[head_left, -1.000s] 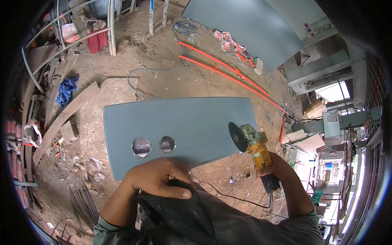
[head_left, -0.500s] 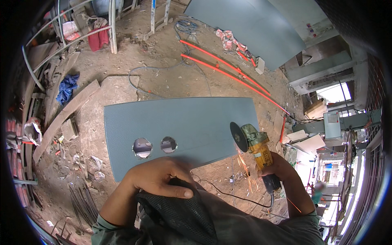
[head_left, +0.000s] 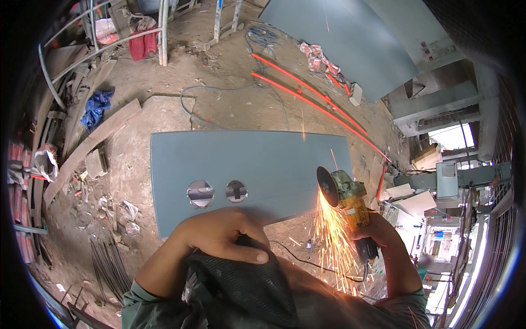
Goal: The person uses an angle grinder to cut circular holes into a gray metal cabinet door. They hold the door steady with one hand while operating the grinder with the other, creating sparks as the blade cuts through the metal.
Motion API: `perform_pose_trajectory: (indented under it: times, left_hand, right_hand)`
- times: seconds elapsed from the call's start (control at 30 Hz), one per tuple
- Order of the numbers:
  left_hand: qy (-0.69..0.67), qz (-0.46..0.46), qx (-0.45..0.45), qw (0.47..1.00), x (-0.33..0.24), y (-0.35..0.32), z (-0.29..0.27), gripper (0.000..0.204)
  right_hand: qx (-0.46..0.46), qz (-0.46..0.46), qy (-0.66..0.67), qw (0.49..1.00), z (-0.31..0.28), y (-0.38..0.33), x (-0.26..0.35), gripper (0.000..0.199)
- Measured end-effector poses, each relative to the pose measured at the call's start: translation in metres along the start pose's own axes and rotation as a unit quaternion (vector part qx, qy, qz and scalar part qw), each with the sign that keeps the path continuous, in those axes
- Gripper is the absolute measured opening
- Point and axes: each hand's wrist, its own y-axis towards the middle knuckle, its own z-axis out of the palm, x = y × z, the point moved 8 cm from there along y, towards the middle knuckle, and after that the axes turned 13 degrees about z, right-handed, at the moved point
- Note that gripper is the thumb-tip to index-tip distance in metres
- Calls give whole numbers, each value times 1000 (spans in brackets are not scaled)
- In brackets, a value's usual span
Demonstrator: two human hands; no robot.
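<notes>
Head view, one moment at a dusty work site.

Item: flat grey-blue rectangular metal sheet (head_left: 257, 164), lying on the dirt floor (head_left: 230, 104), with two round holes (head_left: 219, 193) cut near its close edge.

Right hand (head_left: 378, 230): grip clamped around the body of a yellow-and-green angle grinder (head_left: 350, 200). Its dark disc (head_left: 327, 186) stands on edge at the sheet's right-hand end, near the close corner; a fan of orange sparks (head_left: 329, 241) falls from it toward the person.

Left hand (head_left: 224, 236): fingers curled together, resting on dark black fabric (head_left: 241, 285) at the person's knee, just beside the sheet's close edge. Whether it grips the fabric cannot be told.

Surroundings:
- thin black power cord (head_left: 307, 263) trailing on the floor under the sparks;
- two long orange-red rods (head_left: 312, 98) beyond the sheet;
- second large grey-blue panel (head_left: 350, 38) farther off;
- grey cable loop (head_left: 219, 93) on the dirt;
- wooden planks (head_left: 93, 142), blue cloth (head_left: 96, 107) and bundled dark steel bars (head_left: 109, 263) to the left.

The knee fabric and forearms hide the floor nearest the person.
</notes>
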Motion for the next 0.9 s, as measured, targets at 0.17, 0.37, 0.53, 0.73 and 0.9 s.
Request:
perform_pose_trajectory:
  times: [0.17,0.37,0.53,0.73,0.9]
  left_hand:
    - [11,-20,28,999,3,-3,1,34]
    - [-10,-26,27,999,1,-8,-1,33]
    - [-21,-16,25,999,-3,-6,0,34]
    - [-85,-22,6,996,-9,13,15,42]
    - [-51,-1,34,998,-17,42,40,48]
  right_hand:
    - [-13,-8,13,1000,4,-2,3,64]
    - [13,-47,85,995,12,-16,5,61]
    - [-27,-115,159,980,8,-27,2,67]
    - [-32,-165,256,952,18,-39,-8,50]
    - [4,-200,378,904,25,-29,-45,43]
